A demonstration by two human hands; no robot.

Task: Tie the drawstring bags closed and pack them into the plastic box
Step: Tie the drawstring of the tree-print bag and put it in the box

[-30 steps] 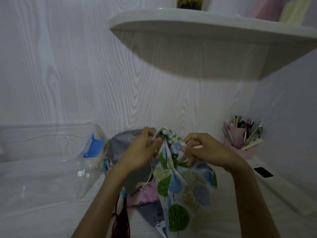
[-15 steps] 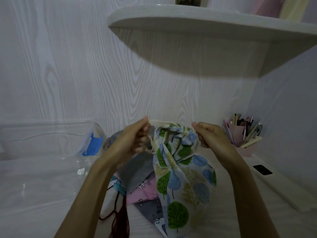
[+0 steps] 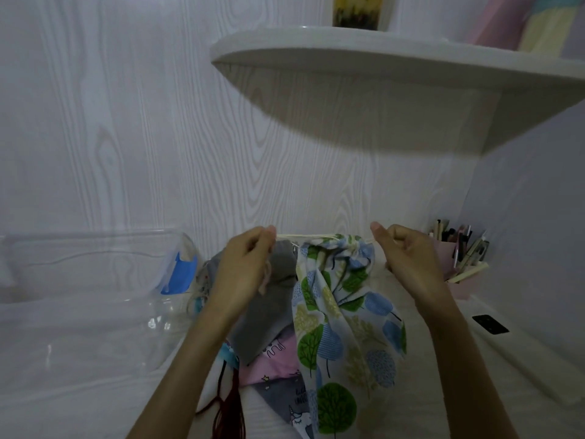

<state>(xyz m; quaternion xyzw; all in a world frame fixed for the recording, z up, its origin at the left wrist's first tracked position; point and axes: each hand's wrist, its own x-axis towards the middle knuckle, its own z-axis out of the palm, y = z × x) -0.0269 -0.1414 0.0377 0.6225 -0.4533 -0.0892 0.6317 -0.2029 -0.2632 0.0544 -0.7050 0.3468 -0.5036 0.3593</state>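
A white drawstring bag printed with green and blue trees (image 3: 342,318) hangs in front of me, its mouth gathered tight at the top. My left hand (image 3: 247,267) pinches the cream cord (image 3: 300,237) on the left. On the right, my right hand (image 3: 405,251) pinches the other cord end. The cord runs taut between them. Behind and below lie a grey bag (image 3: 269,308), a pink bag (image 3: 275,359) and a grey unicorn-print bag (image 3: 288,403). The clear plastic box (image 3: 88,280) with a blue latch (image 3: 179,275) stands at the left.
A pink pen holder (image 3: 459,264) full of pens stands at the right by the wall. A black phone (image 3: 490,324) lies on a white ledge at the right. A dark red tassel (image 3: 228,403) lies near my left forearm. A white shelf (image 3: 395,68) juts out overhead.
My hands have moved apart from the bag's mouth, pulling the cord out sideways until it is taut and the mouth is cinched. The bag has lifted slightly.
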